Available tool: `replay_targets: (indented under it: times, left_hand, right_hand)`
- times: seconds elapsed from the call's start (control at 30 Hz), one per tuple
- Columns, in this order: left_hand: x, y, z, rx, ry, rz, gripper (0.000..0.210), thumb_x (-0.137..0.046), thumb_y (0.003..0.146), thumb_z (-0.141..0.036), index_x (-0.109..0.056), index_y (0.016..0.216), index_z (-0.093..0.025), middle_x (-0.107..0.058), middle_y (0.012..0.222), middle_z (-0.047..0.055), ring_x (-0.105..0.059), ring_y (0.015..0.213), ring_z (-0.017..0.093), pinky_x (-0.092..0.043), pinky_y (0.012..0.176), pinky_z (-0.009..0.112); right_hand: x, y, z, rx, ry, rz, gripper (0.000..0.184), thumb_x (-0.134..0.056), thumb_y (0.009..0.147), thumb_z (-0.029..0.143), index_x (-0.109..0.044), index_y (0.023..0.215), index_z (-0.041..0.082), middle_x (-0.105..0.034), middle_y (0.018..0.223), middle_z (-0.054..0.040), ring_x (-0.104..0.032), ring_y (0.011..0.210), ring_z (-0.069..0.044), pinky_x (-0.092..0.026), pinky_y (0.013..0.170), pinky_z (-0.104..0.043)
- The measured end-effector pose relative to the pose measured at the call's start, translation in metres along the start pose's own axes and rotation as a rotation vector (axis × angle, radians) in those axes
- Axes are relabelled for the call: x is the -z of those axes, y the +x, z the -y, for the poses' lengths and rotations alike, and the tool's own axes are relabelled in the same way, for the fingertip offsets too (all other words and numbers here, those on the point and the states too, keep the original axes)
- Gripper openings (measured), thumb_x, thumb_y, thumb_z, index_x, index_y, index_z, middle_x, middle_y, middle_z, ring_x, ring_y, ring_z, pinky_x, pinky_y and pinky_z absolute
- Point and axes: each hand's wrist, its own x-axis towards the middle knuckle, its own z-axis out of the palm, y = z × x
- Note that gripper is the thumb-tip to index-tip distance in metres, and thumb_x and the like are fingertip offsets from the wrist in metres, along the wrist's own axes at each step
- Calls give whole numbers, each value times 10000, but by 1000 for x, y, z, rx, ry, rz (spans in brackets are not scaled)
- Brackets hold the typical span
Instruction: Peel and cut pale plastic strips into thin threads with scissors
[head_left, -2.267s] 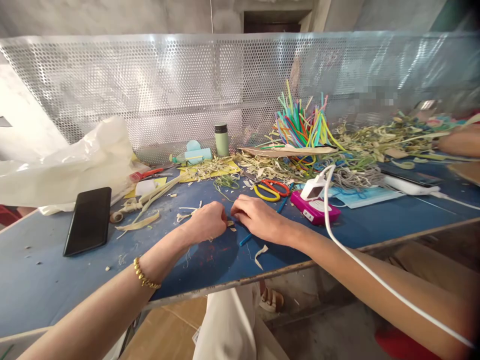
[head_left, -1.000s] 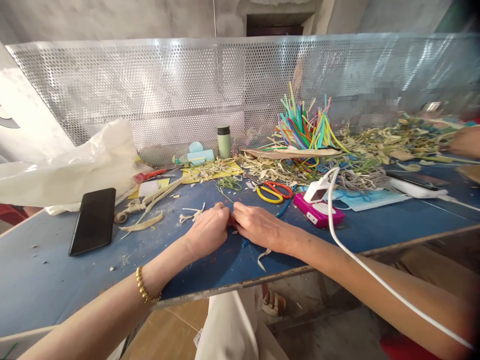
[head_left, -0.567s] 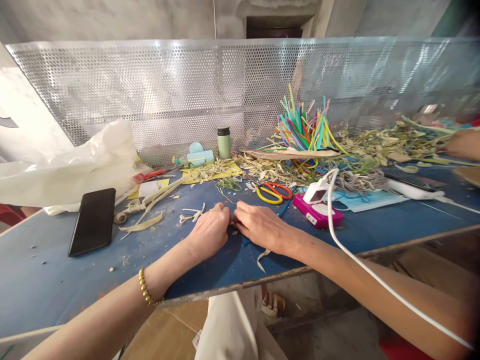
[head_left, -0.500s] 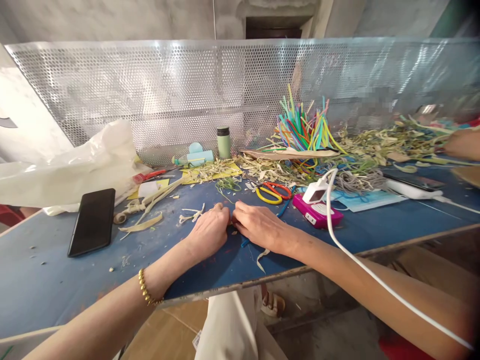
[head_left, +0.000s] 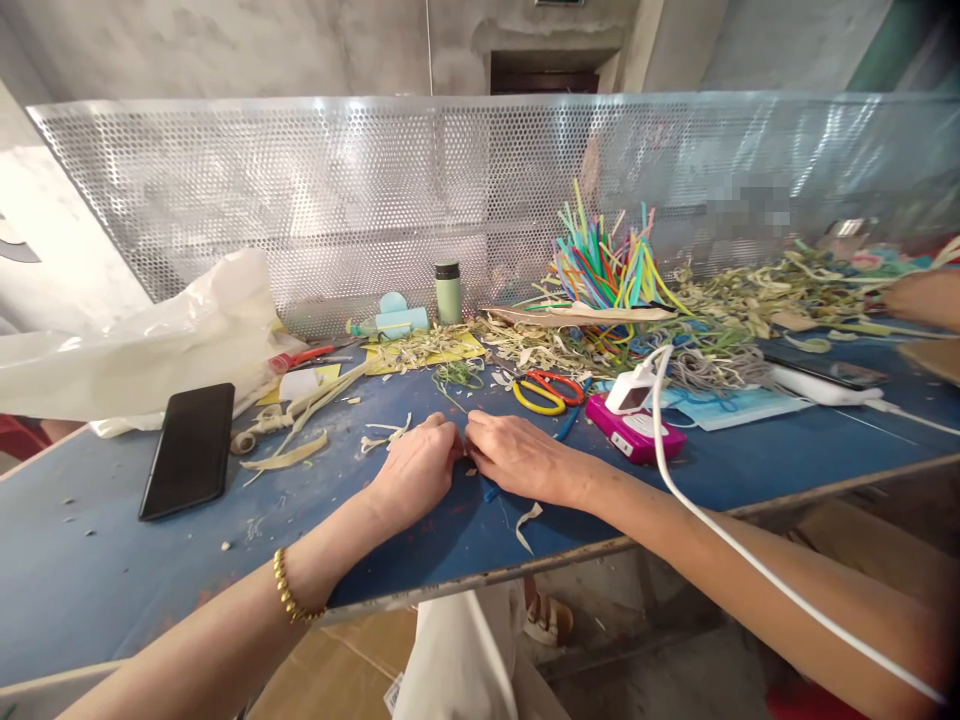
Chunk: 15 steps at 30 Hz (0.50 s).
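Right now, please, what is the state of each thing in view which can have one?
Left hand: curled, its hold hidden.
Right hand: curled, its hold hidden.
Scissors: lying down; blades open or closed, cannot tell.
Phone at the left: lying down, screen dark.
Green tumbler: upright, black lid on.
White charger: on the magenta block, cable connected.
Plastic sheet: crumpled.
Blue mask: partly covered by grey cords.

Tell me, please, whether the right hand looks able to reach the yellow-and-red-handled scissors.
Probably yes: the scissors lie just beyond the right hand, with nothing apparently standing between them.
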Motion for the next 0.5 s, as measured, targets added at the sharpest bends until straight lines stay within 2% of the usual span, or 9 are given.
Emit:
replay_targets:
  times: [0.1,0.23,0.33,0.5]
  left_hand:
    - [1,7,2,34,-10,43,209,-437,890,-166,-641,844,-179,-664,961,106,-654,923,224,-467,772,311]
    - [13,21,-3,104,-6,176,168,-510,815,-185,-676,841,-183,-711,921,127,-682,905,272,-470,698,319]
    - [23,29,-9,149,18,226,172,-540,766,-198,-686,855,-172,-727,941,156,-689,930,304,-470,675,320]
    - [26,37,-7,119,17,260,169,-547,770,-233,-687,845,-176,-737,933,157,-696,894,290,-476,690,315]
  right_hand:
    - [3,6,-3,-84,52,8,155,-472,911,135,-617,856,142,-653,894,-104,-632,812,-191,-399,687,-273]
    - [14,20,-7,-199,192,175,116,-550,821,142,-664,804,157,-702,820,-94,-652,806,-195,-389,635,-244]
    - [25,29,-8,-238,282,279,110,-579,784,169,-681,753,141,-704,763,-91,-643,760,-188,-380,603,-233]
    - [29,34,-11,-276,312,317,147,-607,757,229,-688,748,107,-661,699,-66,-563,673,-154,-311,529,-235]
